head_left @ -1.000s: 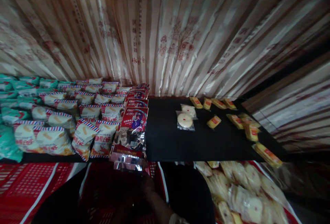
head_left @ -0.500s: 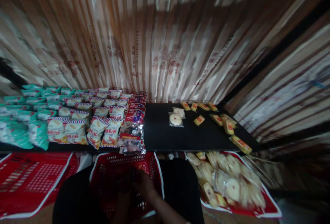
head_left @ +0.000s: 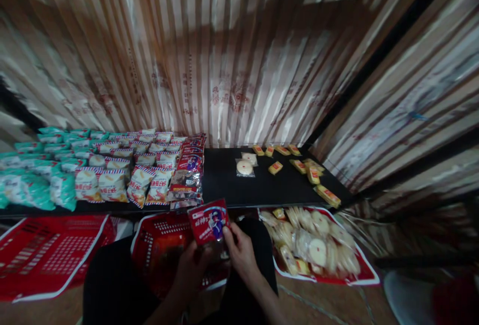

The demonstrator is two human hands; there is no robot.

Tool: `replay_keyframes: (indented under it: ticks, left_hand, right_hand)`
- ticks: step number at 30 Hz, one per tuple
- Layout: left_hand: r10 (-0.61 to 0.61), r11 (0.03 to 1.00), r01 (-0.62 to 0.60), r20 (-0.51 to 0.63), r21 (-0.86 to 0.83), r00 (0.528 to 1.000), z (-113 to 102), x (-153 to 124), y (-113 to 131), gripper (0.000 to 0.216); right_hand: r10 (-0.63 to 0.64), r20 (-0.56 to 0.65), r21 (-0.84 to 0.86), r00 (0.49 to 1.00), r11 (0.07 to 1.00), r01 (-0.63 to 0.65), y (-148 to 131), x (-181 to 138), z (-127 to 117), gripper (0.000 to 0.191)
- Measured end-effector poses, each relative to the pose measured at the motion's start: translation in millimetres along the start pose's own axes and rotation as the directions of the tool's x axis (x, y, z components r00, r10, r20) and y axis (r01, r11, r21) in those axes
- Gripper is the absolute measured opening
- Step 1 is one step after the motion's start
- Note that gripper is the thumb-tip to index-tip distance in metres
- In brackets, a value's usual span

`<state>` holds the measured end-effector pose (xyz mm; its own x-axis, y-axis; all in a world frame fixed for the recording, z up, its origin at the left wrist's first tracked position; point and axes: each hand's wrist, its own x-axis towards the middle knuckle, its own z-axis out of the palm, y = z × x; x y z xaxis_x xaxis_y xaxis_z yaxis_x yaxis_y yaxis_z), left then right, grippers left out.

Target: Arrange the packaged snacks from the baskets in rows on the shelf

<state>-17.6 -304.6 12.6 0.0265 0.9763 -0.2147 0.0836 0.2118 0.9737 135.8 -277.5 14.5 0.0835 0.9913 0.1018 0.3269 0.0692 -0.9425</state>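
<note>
A red snack packet (head_left: 208,221) with a blue figure on its front is held up over the middle basket. My right hand (head_left: 242,251) pinches its right edge, thumb on the front. My left hand (head_left: 191,267) grips its lower left side, in shadow. Beneath lies the red middle basket (head_left: 139,255) between my knees, with a blurred orange-red item (head_left: 170,244) inside. Similar red packets (head_left: 187,169) overlap in a column on the black shelf (head_left: 220,190), just beyond my hands.
White striped snack bags (head_left: 112,185) and teal bags (head_left: 62,187) fill the shelf's left. Round white cakes (head_left: 245,167) and small yellow packs (head_left: 276,167) lie to the right. A red basket (head_left: 33,265) sits left; another holding wrapped cakes (head_left: 317,251) sits right. Striped sheeting (head_left: 224,55) hangs behind.
Both hands have risen out of the middle basket, bringing up the red snack packet. The view has shifted slightly, so the shelf's right side appears further left.
</note>
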Motion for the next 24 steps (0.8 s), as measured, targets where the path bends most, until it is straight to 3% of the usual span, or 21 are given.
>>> replay_keyframes:
  ticks: [4, 8, 12, 17, 20, 24]
  left_hand:
    - [0.09, 0.995, -0.085, 0.122, -0.047, 0.988, 21, 18, 38, 0.036]
    - [0.162, 0.987, -0.162, 0.028, -0.019, 0.986, 39, 49, 50, 0.028]
    - [0.171, 0.985, -0.17, 0.018, -0.012, 0.985, 54, 74, 50, 0.026]
    - [0.116, 0.993, -0.114, 0.052, -0.044, 0.992, 64, 81, 50, 0.024]
    - [0.119, 0.988, -0.113, 0.052, -0.106, 0.992, 61, 78, 59, 0.026]
    - [0.141, 0.973, -0.146, -0.043, -0.181, 0.989, 45, 74, 74, 0.052]
  right_hand:
    - [0.166, -0.04, 0.27, 0.985, 0.951, -0.15, -11, 17, -30, 0.04]
    - [0.296, 0.029, 0.483, 0.955, 0.832, -0.272, -16, 28, -48, 0.041]
    - [0.318, 0.07, 0.571, 0.946, 0.764, -0.299, -13, 29, -52, 0.046]
    - [0.327, 0.029, 0.646, 0.944, 0.714, -0.268, -9, 28, -51, 0.042]
    - [0.339, 0.011, 0.645, 0.941, 0.716, -0.266, -15, 31, -51, 0.042]
    - [0.346, 0.038, 0.626, 0.938, 0.723, -0.292, -37, 40, -42, 0.048]
